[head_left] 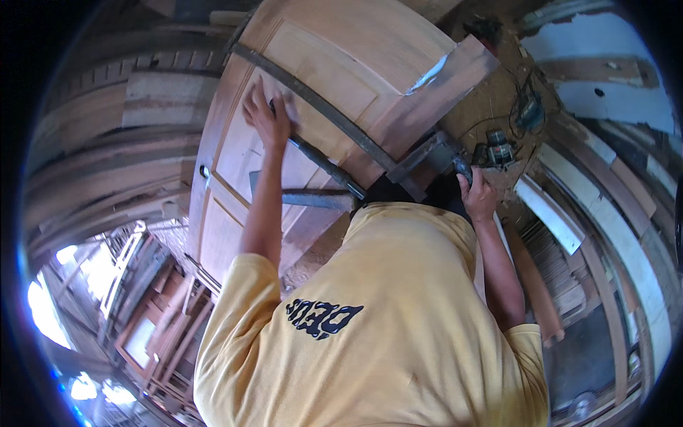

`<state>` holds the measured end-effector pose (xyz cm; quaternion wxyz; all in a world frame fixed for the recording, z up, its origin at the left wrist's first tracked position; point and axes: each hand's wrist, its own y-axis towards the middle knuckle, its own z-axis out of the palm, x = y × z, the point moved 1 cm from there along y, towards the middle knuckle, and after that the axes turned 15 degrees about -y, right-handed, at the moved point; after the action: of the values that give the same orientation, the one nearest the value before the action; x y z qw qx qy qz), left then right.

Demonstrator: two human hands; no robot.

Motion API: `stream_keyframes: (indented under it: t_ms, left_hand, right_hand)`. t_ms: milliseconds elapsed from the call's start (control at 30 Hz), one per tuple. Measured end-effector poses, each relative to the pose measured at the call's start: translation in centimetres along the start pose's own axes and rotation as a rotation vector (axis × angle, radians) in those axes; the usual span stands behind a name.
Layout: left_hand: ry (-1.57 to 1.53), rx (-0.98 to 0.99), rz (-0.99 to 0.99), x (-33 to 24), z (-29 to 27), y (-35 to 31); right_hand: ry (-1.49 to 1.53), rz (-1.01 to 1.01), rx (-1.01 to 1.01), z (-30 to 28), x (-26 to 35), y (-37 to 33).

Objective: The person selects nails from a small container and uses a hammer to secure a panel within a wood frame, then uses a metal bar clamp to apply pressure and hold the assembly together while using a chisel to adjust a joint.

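Note:
A long metal bar clamp [313,96] lies diagonally across a reddish-brown wooden panel door [324,67]. Its head [432,151] sits by the door's near right edge, close to my body. My right hand [480,196] is closed around the dark clamp handle [462,169]. Over the door's left part, my left hand [269,121] has its fingers apart, slightly blurred. Beside its thumb and palm runs a dark rod-like tool [320,162], and I cannot tell whether they touch. A grey, flat-looking piece [313,198] lies below that rod, partly hidden by my forearm.
Right of the door, power tools [500,149] with cords lie on the sawdust-covered floor [509,92]. Boards [590,192] are stacked along the right. Long planks [114,156] fill the left side, with wooden frames [153,331] at lower left.

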<state>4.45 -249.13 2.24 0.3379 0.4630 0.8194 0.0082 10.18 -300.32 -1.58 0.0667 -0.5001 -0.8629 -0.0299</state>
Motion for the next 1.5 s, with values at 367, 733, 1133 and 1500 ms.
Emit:
stream_keyframes:
  t_ms: [367,733,1133,1500]
  left_hand:
    - [0.192,-0.322,-1.035,-8.5,-4.3,-24.7]
    - [0.220,-0.446,-1.159,-12.9,-2.8,-23.1]
    - [-0.074,-0.425,-1.532,-8.2,-2.2,-23.7]
    - [-0.722,-0.784,-1.327,-8.7,-4.4,-23.3]
  right_hand:
    - [2.030,0.510,1.448,0.7,-2.2,2.8]
    - [0.251,-0.048,0.307,0.1,0.9,2.7]
    - [1.394,0.381,1.391,-0.9,-2.4,5.0]
    - [0.585,-0.106,0.876,-2.2,-2.8,8.1]
